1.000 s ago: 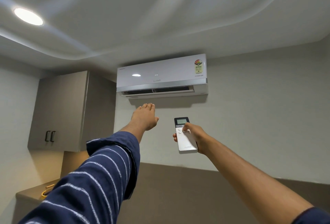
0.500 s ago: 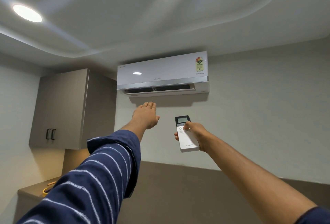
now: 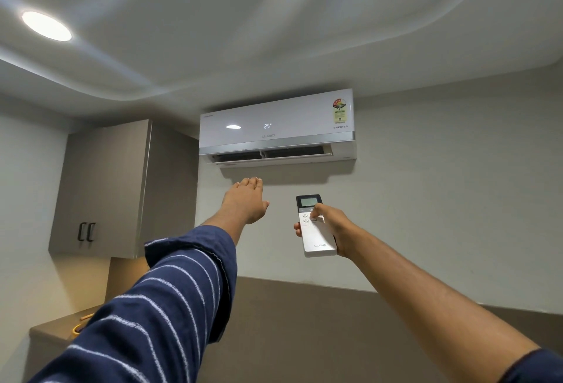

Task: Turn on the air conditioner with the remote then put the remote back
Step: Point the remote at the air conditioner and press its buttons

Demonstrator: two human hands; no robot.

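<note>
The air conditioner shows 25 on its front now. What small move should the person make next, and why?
Probably lower the right hand with the remote and turn to put it back. The air conditioner displays 25 and its flap looks open, so it appears to be on. The left hand is free below the vent.

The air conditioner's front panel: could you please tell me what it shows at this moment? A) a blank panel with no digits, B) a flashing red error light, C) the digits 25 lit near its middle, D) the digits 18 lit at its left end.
C: the air conditioner has the digits 25 lit near the middle of its front, while the right hand holds the remote pointed up at it.
</note>
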